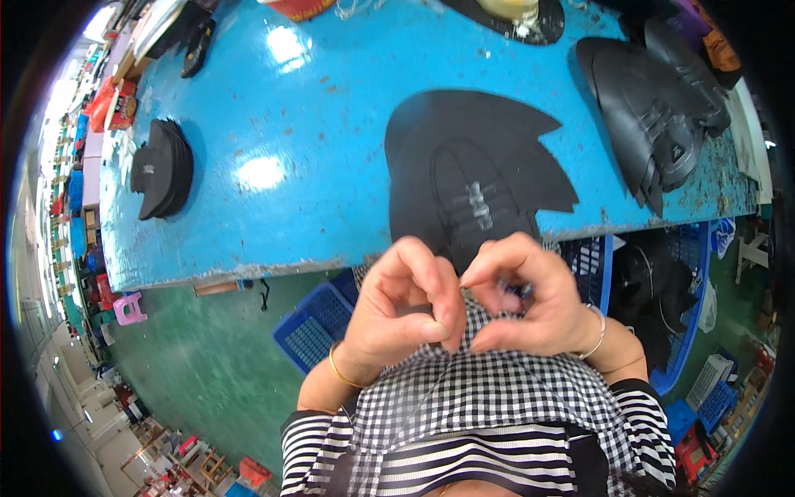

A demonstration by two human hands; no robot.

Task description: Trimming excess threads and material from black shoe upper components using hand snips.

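My left hand [397,311] and my right hand [530,302] are held close to my chest, fingertips pinched together and touching each other. A thin pale thread [426,393] seems to run from the pinch down over my checked apron [497,389]; what sits between the fingertips is too small to make out. Just beyond the hands, a flat black shoe upper [489,149] with a pale laced strip lies at the near edge of the blue table [315,149]. Neither hand touches it.
A stack of black cut pieces [161,170] lies at the table's left, and a pile of black shoe uppers [654,108] at its far right. Blue plastic crates [315,327] stand on the green floor below the table, with a blue basket [675,364] to my right and a pink stool [130,308] to the left.
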